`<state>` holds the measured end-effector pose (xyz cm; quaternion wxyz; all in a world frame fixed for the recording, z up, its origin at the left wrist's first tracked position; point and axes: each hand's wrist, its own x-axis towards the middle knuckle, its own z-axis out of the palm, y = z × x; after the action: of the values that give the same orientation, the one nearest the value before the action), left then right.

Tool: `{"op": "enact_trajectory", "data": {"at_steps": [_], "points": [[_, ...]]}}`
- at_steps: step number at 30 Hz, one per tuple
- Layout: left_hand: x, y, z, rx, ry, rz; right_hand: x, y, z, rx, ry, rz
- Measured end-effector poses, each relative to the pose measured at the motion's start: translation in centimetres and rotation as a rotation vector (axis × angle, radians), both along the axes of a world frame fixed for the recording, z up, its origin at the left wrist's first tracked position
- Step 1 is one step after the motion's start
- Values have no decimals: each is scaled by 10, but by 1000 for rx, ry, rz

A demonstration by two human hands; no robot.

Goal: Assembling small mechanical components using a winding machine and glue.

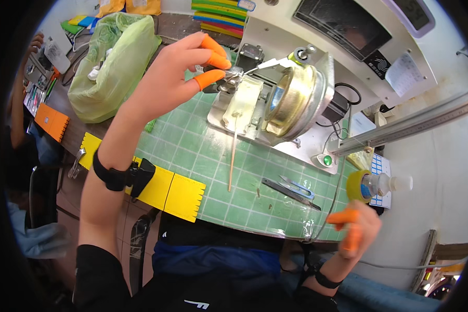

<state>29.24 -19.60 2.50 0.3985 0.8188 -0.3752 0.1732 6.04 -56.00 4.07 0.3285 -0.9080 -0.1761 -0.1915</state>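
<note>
Orange finger cots cover fingertips on both hands. My left hand reaches over the machine's left end, thumb and fingertips closed around a small dark metal fixture. Beside it lies a shiny yellowish pad-like block, with a thin wooden stick extending from it toward me. Right of the block stands a round brass-coloured wheel. A white strip runs from the fixture toward a small roller. My right hand, blurred, is over the table's right front edge with fingers bent; whether it holds anything is unclear.
Tweezers and a dark slim tool lie on the green mat. Yellow boards line the front left edge. A green plastic bag stands left, a tape roll and bottle right. Another person's arm shows far left.
</note>
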Motion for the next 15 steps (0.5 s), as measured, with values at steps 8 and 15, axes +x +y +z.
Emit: {"op": "enact_trajectory", "data": {"at_steps": [8,15], "points": [[7,-23,4,-120,45,-279,23,38,-28,-158,342,-183],[19,-23,-10,-420,507,-402,36,36,-43,-299,403,-269]]}}
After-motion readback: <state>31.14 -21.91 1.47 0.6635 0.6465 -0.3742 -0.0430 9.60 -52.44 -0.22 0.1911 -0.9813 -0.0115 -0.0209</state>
